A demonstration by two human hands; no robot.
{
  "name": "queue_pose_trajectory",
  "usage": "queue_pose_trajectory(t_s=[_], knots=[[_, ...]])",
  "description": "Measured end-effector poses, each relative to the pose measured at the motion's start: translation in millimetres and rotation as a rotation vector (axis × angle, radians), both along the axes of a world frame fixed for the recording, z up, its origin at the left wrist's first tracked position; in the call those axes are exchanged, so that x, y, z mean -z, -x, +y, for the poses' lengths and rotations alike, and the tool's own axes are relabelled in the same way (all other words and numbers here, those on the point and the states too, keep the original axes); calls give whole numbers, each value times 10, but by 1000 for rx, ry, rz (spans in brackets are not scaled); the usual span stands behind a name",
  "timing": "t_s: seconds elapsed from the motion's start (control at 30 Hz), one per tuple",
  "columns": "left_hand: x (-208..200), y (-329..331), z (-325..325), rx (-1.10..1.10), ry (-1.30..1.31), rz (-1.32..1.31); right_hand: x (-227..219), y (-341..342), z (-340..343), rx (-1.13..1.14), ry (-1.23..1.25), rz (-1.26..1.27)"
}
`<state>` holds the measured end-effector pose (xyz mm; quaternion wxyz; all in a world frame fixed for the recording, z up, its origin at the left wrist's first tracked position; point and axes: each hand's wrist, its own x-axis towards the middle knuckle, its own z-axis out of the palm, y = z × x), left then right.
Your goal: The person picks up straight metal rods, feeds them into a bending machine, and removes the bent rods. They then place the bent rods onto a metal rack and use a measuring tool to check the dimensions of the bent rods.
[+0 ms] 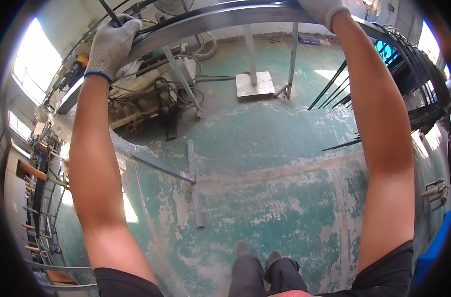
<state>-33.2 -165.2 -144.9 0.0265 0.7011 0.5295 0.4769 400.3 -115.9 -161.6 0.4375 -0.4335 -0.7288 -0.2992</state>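
Observation:
Both my arms reach forward to a long grey metal rail (210, 24) that runs across the top of the view. My left hand (114, 44), in a pale knit glove with a blue cuff, is closed at the rail's left part. A thin dark rod (110, 12) comes out of its grip and slants up to the left. My right hand (322, 9), gloved too, is at the rail's right part; the upper edge cuts it off and its fingers are hidden.
Below the rail stands a post on a square metal base plate (255, 85). Hoses and machinery (151, 89) lie left of it. Several thin black rods (334, 89) jut from a rack at right. A metal stand with a floor bar (194, 198) is nearer. A blue object (433, 247) sits lower right.

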Motion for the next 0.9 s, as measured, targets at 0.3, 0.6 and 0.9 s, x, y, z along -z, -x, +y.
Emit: queue_pose_trajectory(t_s=[0.3, 0.6, 0.9], knots=[[7, -18, 35, 25, 38, -57, -32, 262, -185, -162, 289, 527], [-402, -46, -546, 147, 150, 8, -227, 311, -1308, 9, 492, 332], [-1106, -42, -1429, 326, 512, -35, -718, 386, -2574, -214, 608, 803]])
